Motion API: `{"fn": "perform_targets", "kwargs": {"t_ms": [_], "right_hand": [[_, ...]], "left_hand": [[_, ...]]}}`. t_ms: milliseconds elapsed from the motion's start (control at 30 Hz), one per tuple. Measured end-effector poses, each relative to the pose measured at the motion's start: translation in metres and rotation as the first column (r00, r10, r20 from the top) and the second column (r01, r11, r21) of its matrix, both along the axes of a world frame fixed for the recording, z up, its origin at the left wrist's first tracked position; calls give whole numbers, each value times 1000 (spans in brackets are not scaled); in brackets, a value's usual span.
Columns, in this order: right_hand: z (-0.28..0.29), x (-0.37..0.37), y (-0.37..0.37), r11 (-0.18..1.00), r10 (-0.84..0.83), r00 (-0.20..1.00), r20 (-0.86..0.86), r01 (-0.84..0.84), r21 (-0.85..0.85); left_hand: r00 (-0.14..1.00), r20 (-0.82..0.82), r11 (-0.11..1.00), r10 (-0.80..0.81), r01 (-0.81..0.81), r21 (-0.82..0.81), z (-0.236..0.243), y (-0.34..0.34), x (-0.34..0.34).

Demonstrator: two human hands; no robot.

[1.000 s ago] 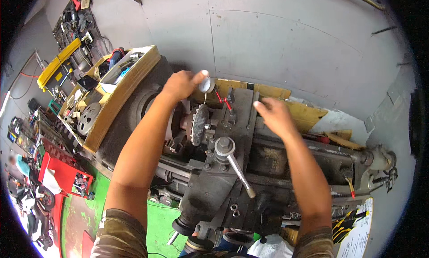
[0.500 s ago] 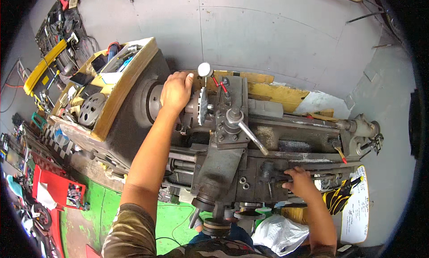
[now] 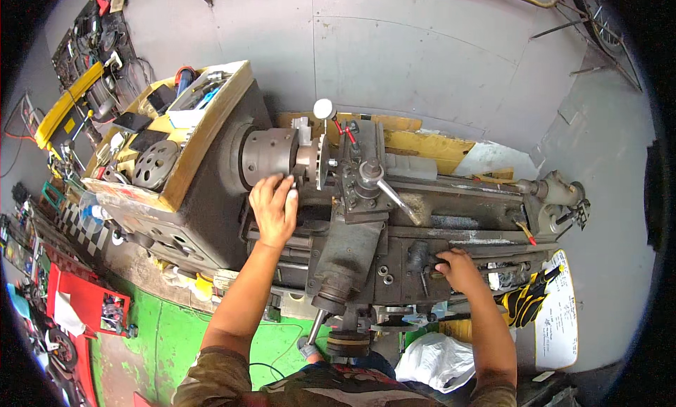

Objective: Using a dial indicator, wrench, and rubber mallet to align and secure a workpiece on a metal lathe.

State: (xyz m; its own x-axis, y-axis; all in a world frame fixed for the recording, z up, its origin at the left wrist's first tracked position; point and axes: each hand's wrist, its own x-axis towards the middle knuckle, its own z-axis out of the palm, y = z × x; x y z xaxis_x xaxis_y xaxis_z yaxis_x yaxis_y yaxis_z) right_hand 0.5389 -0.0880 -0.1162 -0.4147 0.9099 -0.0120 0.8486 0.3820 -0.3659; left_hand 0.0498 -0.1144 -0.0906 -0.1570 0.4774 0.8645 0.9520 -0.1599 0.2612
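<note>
Beyond the right hand (image 3: 461,272), a white sheet (image 3: 558,326) bears writing.

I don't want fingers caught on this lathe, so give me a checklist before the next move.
1. Left hand clear of the chuck: not ok; its fingers are at the chuck's near, lower edge.
2. Right hand away from the chuck: ok; it is by the levers on the carriage front.
3. Dial gauge mounted: ok; a red arm carries it above the toothed disc.
4. Gauge tip touching the disc: cannot tell; the contact is too small to see.
5. Disc firmly clamped: cannot tell; tightness does not show.
</note>
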Motion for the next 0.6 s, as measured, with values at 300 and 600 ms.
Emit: {"fn": "perform_targets", "kwargs": {"t_ms": [300, 600], "right_hand": [[7, -12, 20, 979, 53, 990, 130, -25, -203], [28, -24, 20, 997, -68, 992, -109, 62, -55]], "left_hand": [[1000, 9, 997, -8, 7, 80, 22, 9, -25], [997, -6, 942, -78, 72, -327, 88, 93, -39]]}}
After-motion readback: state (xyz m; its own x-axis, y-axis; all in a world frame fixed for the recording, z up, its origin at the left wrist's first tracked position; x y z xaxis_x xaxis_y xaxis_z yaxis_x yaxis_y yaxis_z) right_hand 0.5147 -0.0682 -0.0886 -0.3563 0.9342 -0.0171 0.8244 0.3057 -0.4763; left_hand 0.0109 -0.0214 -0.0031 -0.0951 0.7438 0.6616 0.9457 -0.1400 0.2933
